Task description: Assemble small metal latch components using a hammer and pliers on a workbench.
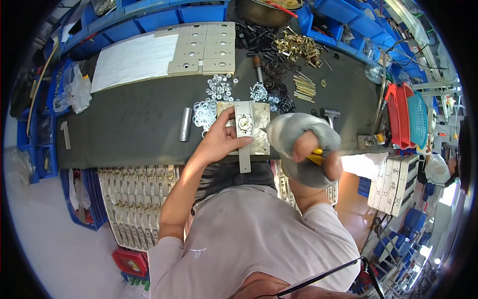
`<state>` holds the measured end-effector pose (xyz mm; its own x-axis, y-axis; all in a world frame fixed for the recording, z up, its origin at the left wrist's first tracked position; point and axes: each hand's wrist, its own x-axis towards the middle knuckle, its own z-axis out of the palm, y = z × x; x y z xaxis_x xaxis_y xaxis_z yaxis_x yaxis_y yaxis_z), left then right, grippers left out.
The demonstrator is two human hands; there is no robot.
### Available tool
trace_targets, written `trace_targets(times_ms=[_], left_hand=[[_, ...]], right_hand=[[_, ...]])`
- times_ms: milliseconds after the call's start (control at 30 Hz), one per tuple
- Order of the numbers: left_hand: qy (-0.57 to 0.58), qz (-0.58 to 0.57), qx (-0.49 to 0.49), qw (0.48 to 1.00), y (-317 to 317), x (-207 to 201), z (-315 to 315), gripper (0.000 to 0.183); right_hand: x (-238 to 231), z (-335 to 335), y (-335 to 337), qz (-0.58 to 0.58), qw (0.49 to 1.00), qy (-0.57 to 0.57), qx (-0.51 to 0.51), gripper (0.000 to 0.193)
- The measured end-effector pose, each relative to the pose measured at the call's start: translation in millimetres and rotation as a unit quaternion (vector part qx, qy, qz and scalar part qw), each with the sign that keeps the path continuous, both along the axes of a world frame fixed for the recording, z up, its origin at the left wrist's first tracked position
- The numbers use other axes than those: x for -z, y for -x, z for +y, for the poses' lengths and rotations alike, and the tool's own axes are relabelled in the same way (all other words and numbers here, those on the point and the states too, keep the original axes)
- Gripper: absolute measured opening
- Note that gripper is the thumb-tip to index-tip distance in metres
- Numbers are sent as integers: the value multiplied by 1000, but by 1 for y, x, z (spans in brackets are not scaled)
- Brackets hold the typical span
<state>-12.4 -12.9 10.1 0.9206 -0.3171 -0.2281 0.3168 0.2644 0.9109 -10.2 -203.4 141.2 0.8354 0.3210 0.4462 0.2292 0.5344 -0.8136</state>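
Left hand [221, 137] fingers pinch strip plate [244, 157] on metal block [262, 124]; keep it flat. Right hand [304, 145], right of block, closed round yellow-handled tool [315, 159]; steady aim.

Left of the metal cylinder [185, 124], the bench [134, 129] gives my left fingers [240, 143] free room; silver rings [203, 112] crowd ahead-left
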Motion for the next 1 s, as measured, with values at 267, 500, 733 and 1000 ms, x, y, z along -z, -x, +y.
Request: trace_targets(times_ms=[267, 500, 733, 1000], left_hand=[[-35, -11, 56, 998, 0, 12, 5, 81], [-122, -21, -11, 992, -2, 0, -3, 67], [-101, 44, -20, 994, -5, -2, -11, 66], [-3, -15, -29, 999, -3, 9, -5, 53]], right_hand=[[84, 12, -22, 70, 996, 32, 35, 66], [80, -54, -26, 159, 958, 54, 233, 81], [136, -87, -27, 234, 930, 12, 282, 82], [139, -78, -41, 279, 921, -155, 225, 71]])
